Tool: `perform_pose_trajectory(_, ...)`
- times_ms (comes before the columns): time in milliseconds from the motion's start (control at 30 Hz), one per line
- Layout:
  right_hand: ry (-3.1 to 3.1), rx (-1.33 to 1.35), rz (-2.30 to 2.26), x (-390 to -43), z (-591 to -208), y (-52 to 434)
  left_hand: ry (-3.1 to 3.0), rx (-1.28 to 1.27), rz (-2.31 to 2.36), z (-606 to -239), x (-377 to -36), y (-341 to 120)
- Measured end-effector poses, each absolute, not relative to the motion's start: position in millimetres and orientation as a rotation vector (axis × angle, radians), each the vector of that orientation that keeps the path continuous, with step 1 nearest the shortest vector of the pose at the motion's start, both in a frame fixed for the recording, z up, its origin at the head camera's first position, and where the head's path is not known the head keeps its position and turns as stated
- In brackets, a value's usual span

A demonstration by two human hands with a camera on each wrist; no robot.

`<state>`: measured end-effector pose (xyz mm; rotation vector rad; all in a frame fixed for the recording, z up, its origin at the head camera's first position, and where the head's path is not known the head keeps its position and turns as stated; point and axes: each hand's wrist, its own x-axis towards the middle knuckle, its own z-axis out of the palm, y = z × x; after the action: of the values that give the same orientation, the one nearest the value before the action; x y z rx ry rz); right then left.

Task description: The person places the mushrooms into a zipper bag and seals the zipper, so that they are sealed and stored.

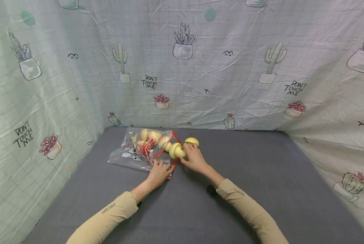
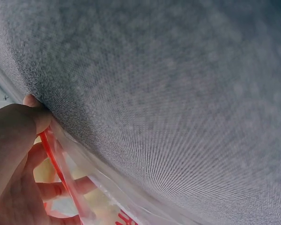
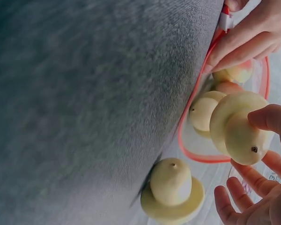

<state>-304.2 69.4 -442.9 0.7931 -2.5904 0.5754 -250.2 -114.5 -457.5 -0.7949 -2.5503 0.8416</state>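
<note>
A clear plastic zip bag (image 1: 137, 150) with a red rim (image 1: 166, 152) lies on the grey table (image 1: 261, 176), holding several yellow-pink toy fruits (image 1: 151, 137). My left hand (image 1: 160, 173) pinches the red rim (image 2: 56, 159) at the bag's near edge. My right hand (image 1: 191, 156) grips a pale yellow pear-shaped toy (image 1: 176, 150) at the bag's mouth; in the right wrist view this toy (image 3: 239, 129) sits between thumb and fingers. Another such toy (image 1: 192, 141) stands on the table just beyond my right hand, also seen as the toy (image 3: 172, 190) resting on its wide base.
Cloth walls printed with cacti (image 1: 182, 67) enclose the table on the left, back and right. Grey table surface stretches to the right and in front of the hands.
</note>
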Motion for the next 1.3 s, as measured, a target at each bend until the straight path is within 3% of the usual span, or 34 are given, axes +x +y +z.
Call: perform_pose_trajectory(1300,-2.626,0.972,0.282,-316.6,-442.2,44.5,-2.538,-0.821,0.809,-459.8,-252.1,-114.5)
